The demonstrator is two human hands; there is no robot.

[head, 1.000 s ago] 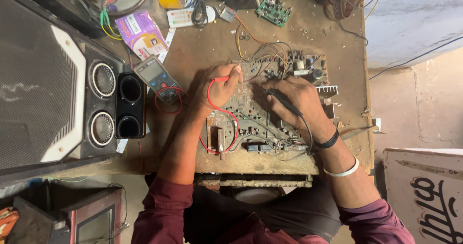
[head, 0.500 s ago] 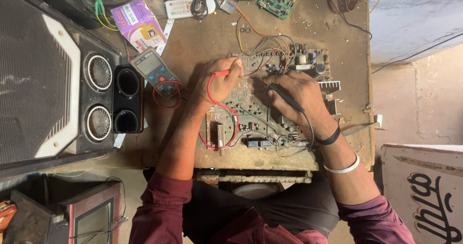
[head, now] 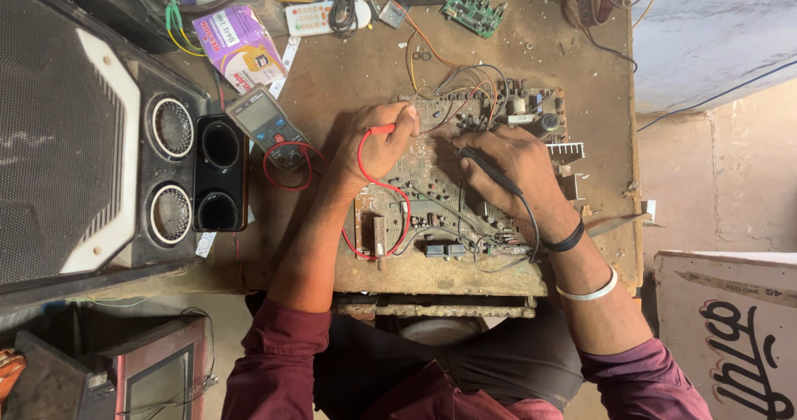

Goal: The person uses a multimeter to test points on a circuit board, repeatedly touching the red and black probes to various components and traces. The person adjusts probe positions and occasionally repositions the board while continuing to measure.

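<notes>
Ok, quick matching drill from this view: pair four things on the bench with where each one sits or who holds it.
Things:
1. red probe
2. black probe
3. multimeter
4. green circuit board

Places:
A. at the far edge of the bench, past the big board
B. in the left hand
C. lying left of the big circuit board, beside the speaker box
D. in the right hand

Pairs: 1-B, 2-D, 3-C, 4-A
</notes>
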